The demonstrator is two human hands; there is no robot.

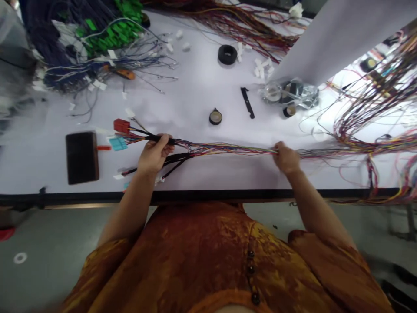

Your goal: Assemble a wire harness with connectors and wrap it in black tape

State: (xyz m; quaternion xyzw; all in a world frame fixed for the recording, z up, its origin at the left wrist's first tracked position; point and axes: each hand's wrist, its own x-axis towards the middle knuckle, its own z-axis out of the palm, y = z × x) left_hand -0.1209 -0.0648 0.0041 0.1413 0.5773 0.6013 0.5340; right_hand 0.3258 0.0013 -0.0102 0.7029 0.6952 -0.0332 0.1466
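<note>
A wire harness (224, 149) of many thin coloured wires stretches across the front of the table between my hands. My left hand (155, 153) is closed around its black-taped branch near the left end. Beyond that hand, a red connector (121, 126) and a light blue connector (117, 143) hang off the wire ends. Below lies a second black-wrapped branch (177, 160), apart from the fingers. My right hand (286, 157) is closed around the wire bundle farther right, where the wires run on toward a larger tangle (352, 139).
A phone-like dark device (82, 158) lies at left. Tape rolls (227, 54) (215, 117) and a black flat strip (247, 103) lie beyond the harness. Blue wires with green tags (110, 34) fill the back left. A pale sheet-like panel (329, 39) slants down at right. The table's black edge (221, 196) runs along the front.
</note>
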